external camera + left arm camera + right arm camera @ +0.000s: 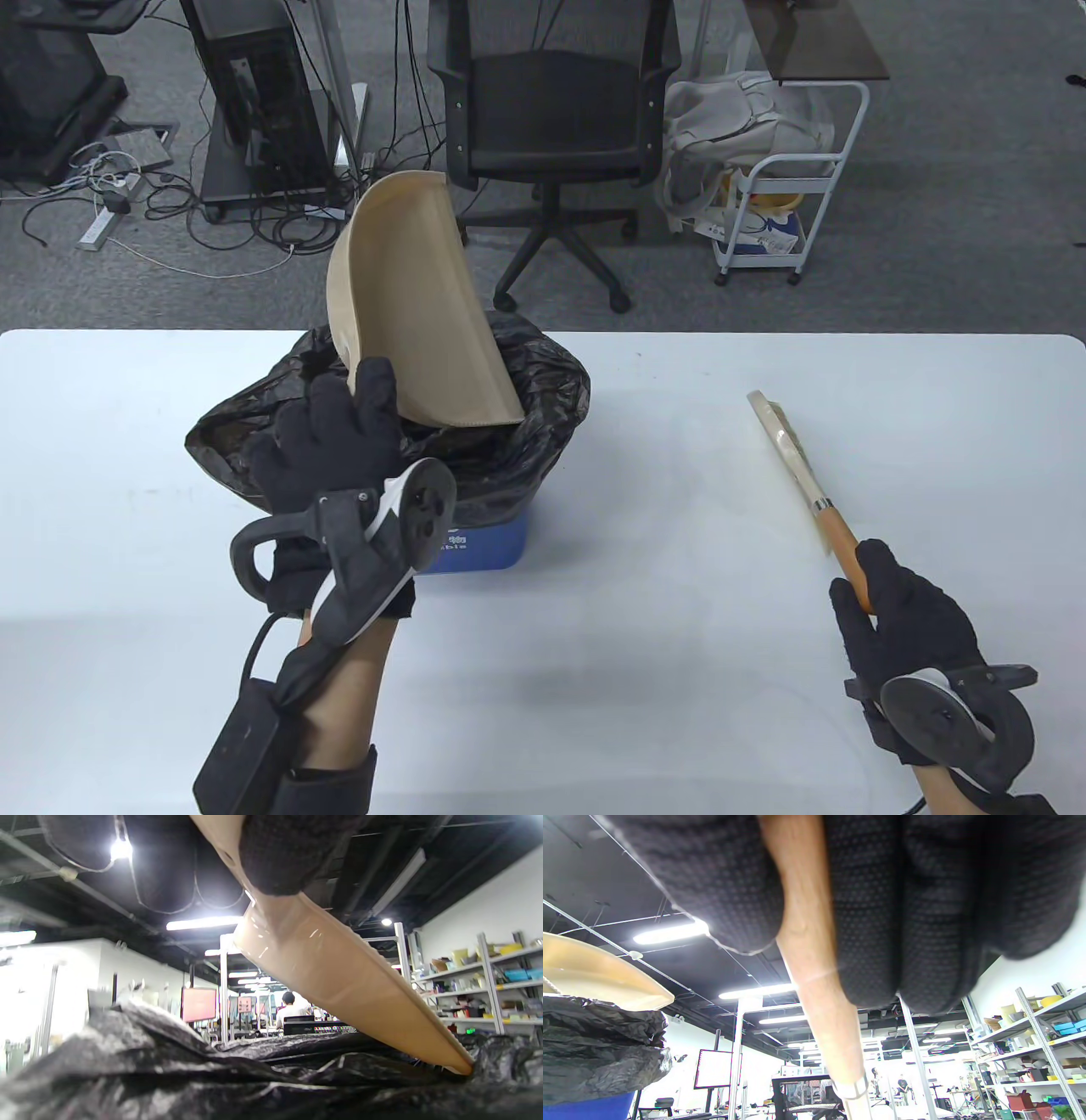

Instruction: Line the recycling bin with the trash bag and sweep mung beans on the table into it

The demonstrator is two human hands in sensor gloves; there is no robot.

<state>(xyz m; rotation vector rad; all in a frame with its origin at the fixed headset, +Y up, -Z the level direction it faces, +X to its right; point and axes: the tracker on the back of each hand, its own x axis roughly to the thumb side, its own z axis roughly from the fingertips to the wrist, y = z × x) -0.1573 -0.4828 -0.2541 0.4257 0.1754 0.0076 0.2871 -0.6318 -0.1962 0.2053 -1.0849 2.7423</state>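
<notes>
Gloved left hand (327,441) gripped the beige dustpan (416,306), tipped lip-down into the bag-lined blue recycling bin (484,552) — apparently emptying beans; right hand (908,611) clasped the brush (802,475), parked aside — no beans visible.

The recycling bin (475,543) stands on the surface (679,662) just ahead of the left hand (327,450), the trash bag (543,407) in it. The dustpan (416,297) tilts above, its lip inside the bag. The brush (806,475) reaches forward-left from the right hand (908,620), well right of the bin.
</notes>
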